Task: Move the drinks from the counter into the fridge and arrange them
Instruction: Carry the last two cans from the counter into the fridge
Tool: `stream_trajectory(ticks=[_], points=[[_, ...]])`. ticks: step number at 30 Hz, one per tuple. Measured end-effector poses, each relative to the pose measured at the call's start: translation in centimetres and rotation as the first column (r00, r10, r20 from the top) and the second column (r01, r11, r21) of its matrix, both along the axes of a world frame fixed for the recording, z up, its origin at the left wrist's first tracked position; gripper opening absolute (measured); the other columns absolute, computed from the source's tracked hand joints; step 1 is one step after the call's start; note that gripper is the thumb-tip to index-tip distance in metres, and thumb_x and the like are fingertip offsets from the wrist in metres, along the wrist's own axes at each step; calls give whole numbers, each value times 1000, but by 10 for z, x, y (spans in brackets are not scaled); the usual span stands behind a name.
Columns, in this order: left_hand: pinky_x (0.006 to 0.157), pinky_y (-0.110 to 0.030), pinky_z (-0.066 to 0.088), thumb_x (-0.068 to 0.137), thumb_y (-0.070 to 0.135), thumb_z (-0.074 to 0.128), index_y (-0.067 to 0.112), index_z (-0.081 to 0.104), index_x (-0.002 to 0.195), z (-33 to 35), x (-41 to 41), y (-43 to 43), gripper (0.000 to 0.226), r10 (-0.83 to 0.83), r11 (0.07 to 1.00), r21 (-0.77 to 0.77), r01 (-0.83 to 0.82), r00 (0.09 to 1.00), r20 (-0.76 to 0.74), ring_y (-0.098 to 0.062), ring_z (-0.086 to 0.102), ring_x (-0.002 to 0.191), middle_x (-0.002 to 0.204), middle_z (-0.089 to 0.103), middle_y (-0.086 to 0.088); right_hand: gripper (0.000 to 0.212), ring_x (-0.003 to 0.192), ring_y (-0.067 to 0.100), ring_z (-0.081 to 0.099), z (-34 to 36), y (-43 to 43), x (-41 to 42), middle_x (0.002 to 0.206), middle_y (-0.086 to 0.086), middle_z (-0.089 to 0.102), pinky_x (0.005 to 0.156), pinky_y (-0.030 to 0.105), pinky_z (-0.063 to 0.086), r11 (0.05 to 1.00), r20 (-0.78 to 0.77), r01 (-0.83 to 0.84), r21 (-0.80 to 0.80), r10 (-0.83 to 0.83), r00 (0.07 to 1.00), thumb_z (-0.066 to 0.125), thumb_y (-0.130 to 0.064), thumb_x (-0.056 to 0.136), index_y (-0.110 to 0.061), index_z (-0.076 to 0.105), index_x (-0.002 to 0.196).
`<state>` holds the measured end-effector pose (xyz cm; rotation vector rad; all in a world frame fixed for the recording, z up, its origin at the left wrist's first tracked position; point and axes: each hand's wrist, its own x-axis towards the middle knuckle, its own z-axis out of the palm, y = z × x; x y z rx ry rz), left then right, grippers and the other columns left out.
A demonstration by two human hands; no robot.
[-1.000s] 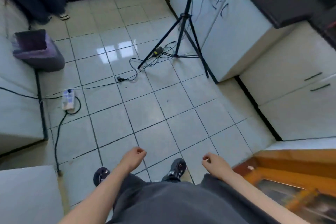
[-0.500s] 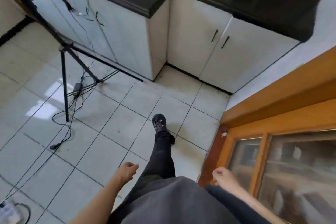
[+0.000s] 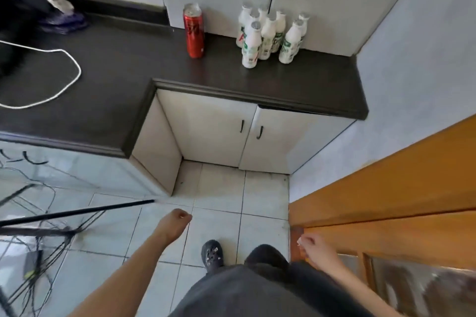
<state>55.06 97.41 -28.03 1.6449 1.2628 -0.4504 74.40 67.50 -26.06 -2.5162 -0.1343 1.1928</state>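
Upright at the back of the black-topped table (image 3: 128,67), well ahead of us, stood a tall red metal can (image 3: 193,31) on the left and a tight cluster of white plastic bottles (image 3: 270,36) near its right. Our left hand (image 3: 177,221) and right hand (image 3: 313,244) hung low, loosely curled, holding nothing. We judged the left nearer the can, the right nearer the bottles.
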Motion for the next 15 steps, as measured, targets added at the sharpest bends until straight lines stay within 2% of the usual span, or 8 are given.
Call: stream_trajectory(ticks=[3,5,6,9,11,14,15], points=[[86,-34,45,95,23,50,7,59,91,12,30,36,19,30,999,-16,-29,999,28,-31,60,93,92,62,-16,10,89,8,58,12,63,16,96,-9,61,75,19,44,993,-15,-97,63,98,995,46,-28,98,-29,54,104],[73,-29,37,87,26,52,14,48,77,20,45,50,16,88,994,-79,-81,993,81,-23,49,77,80,51,-12,15,94,7,59,16,104,31,102,-9,62,81,21,46,982,-32,-160,104,164,986,47,-27,98,-25,57,109],[71,-28,32,82,27,51,16,45,76,21,53,56,14,118,989,-107,-106,987,109,-19,44,75,79,46,-10,17,94,7,59,17,125,41,102,-9,62,84,23,47,977,-33,-177,122,182,983,47,-27,97,-23,57,111],[69,-28,32,91,21,51,16,47,79,17,79,81,13,197,976,-115,-184,972,124,-17,47,74,80,48,-7,21,99,10,60,20,191,85,107,-9,63,90,26,46,952,28,-241,187,240,970,48,-26,96,-22,59,114],[64,-28,34,93,19,50,14,53,80,15,98,100,14,314,948,-93,-303,939,140,-19,53,78,83,55,-5,21,101,10,61,25,237,118,108,-8,63,91,26,46,919,57,-301,254,296,953,49,-24,96,-23,59,114],[67,-28,39,94,24,51,15,60,95,32,138,140,13,461,886,-40,-463,864,204,-19,63,89,97,66,-4,14,95,11,63,43,313,172,100,-8,66,85,27,50,877,92,-319,360,307,947,51,-23,95,-29,59,105],[68,-28,41,95,25,51,16,60,97,41,153,156,14,479,872,-21,-489,845,236,-20,64,92,101,67,-5,13,90,9,64,50,337,189,96,-8,67,79,23,51,860,110,-312,404,293,950,52,-22,94,-29,59,102]])
